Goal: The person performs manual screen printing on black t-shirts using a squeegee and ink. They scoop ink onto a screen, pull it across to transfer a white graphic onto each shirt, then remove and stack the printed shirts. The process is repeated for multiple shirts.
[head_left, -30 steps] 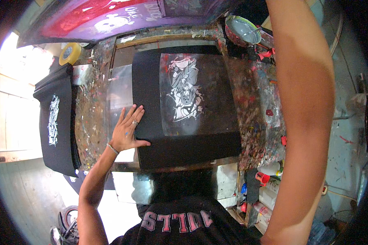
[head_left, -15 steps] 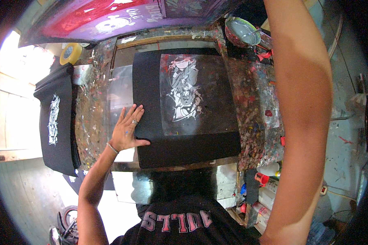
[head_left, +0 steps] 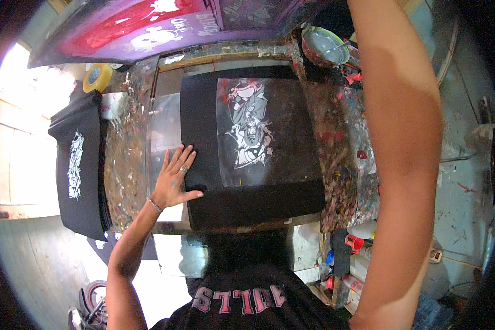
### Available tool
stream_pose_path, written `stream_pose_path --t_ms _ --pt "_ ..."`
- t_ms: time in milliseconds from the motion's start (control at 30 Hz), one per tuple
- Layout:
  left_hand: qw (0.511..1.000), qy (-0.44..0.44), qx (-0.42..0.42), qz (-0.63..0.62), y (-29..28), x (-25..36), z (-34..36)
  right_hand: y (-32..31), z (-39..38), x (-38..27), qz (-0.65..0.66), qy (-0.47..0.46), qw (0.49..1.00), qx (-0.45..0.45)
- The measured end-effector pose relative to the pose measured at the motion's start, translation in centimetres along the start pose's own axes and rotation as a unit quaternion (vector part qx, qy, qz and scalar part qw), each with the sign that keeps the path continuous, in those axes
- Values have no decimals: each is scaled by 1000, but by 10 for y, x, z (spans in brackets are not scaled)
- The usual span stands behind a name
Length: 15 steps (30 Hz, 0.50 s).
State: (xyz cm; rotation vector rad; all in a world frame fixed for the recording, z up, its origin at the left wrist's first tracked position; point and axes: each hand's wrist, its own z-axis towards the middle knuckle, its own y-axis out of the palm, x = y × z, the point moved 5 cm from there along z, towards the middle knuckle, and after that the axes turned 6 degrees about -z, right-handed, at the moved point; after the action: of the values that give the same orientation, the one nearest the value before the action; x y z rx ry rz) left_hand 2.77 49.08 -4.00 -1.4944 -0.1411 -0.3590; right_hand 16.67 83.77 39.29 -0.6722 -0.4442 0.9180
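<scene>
My left hand (head_left: 174,180) lies flat with its fingers spread. It presses on the left edge of a black fabric panel (head_left: 253,204) and on the worktable beside it. On the panel is a white and grey printed graphic (head_left: 252,129) with red marks near its far end. Around the graphic is a slightly shiny rectangle (head_left: 294,143) that looks like a clear sheet. A large screen-printing frame (head_left: 121,36), red and purple, stands tilted up beyond the panel. My right forearm (head_left: 404,148) stretches up along the right side, and its hand is outside the picture.
A stack of black printed panels (head_left: 80,176) hangs over the table's left end. Beside it sits a yellow tape roll (head_left: 97,77). A bowl of grey ink (head_left: 325,47) with a stirrer stands at the far right. The worktable (head_left: 124,165) is paint-stained; bottles (head_left: 357,264) stand below right.
The view has tilted slightly, so the whole scene sits a little lower. My left hand stays spread on the panel's edge, and my right arm keeps nearly the same pose.
</scene>
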Motion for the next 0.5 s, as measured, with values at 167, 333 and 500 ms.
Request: stream_pose_path --t_ms 167,333,500 --pt "997 -6 54 -50 -18 -30 35 1 1 -2 -2 1 1000 -2" --pt "998 27 48 11 -18 -54 73 -3 2 -2 6 -1 1000 -3" --pt "999 20 26 11 -11 -58 79 0 5 0 5 2 1000 -6"
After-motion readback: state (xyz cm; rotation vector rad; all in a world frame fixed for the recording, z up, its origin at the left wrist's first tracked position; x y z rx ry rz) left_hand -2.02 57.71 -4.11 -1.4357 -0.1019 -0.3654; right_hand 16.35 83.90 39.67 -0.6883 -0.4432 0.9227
